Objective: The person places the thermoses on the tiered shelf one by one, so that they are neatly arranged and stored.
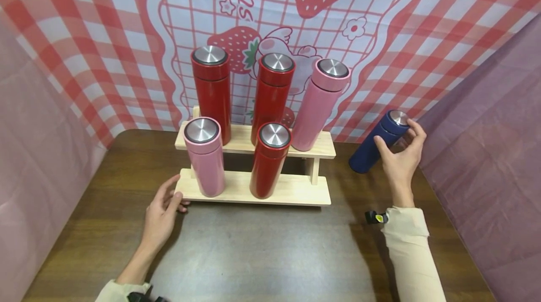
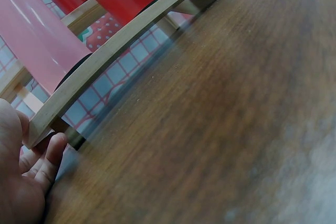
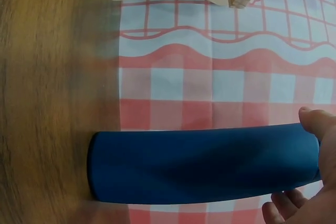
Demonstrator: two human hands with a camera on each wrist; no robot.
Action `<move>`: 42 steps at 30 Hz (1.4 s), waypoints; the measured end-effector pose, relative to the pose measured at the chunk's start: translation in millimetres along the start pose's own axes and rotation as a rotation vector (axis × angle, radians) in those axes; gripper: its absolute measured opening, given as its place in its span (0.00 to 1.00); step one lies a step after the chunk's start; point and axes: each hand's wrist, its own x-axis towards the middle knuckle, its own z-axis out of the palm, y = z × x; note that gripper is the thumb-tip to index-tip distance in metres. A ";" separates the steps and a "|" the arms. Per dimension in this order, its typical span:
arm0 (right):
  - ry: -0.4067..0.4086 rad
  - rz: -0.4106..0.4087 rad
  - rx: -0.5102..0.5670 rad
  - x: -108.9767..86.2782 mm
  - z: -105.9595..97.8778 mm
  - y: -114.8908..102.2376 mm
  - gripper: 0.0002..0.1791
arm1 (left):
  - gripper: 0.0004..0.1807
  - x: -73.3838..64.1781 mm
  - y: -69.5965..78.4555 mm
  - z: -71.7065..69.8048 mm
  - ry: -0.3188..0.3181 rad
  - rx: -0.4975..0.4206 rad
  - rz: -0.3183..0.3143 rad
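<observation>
My right hand [image 1: 401, 154] holds a dark blue thermos bottle [image 1: 372, 147] near its silver-topped lid, thumb on one side and fingers on the other. In the right wrist view the blue bottle [image 3: 199, 166] stands with its base at the tabletop. On the left, my other hand [image 1: 162, 210] grips the end of the lower shelf of a two-tier wooden rack [image 1: 236, 184]. The left wrist view shows those fingers [image 2: 50, 161] curled at the board's corner. A pink bottle [image 1: 207, 166] and a red bottle [image 1: 268, 166] stand on that lower shelf.
Along the upper shelf stand two more red bottles, one at left [image 1: 213, 95] and one in the middle [image 1: 272, 95], and a pink bottle [image 1: 317, 109] at right. Behind the brown table [image 1: 253, 250] hangs a strawberry-print checked cloth [image 1: 380, 58]. Pink drapes [image 1: 486, 151] flank both sides.
</observation>
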 end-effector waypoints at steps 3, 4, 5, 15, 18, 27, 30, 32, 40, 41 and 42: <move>0.003 0.010 -0.002 0.2 2.0 2.2 0.48 | 0.25 -0.1 0.0 -0.3 0.002 0.003 0.001; 0.007 0.012 -0.003 0.5 2.7 3.6 0.47 | 0.25 -0.1 0.1 -0.4 0.001 0.005 0.000; 0.015 0.018 0.000 0.0 4.3 1.3 0.47 | 0.25 -0.1 0.1 -0.4 0.002 0.006 0.000; 0.075 0.024 0.060 -9.1 14.1 -35.6 0.40 | 0.25 0.6 0.1 -0.3 -0.004 0.000 -0.008; 0.081 0.017 0.046 -8.8 15.1 -35.9 0.39 | 0.25 0.6 0.5 -0.3 -0.002 -0.002 -0.011; 0.088 0.004 0.026 -7.4 16.0 -36.1 0.37 | 0.25 0.7 1.2 0.2 -0.002 -0.003 -0.027; 0.092 0.003 0.022 -7.3 15.7 -36.1 0.36 | 0.25 1.0 1.4 0.2 -0.001 -0.001 -0.030; 0.094 -0.001 0.024 -7.5 15.5 -35.8 0.36 | 0.25 1.3 1.4 0.2 -0.002 -0.003 -0.029; 0.109 -0.022 0.088 -10.4 14.6 -34.1 0.36 | 0.25 0.8 1.7 0.0 0.000 -0.001 -0.019; 0.111 -0.017 0.100 -11.1 14.4 -34.3 0.36 | 0.25 0.7 1.8 0.0 0.001 -0.001 -0.020; 0.111 -0.014 0.106 -11.9 14.1 -34.7 0.36 | 0.25 0.5 1.9 -0.1 0.003 -0.001 -0.021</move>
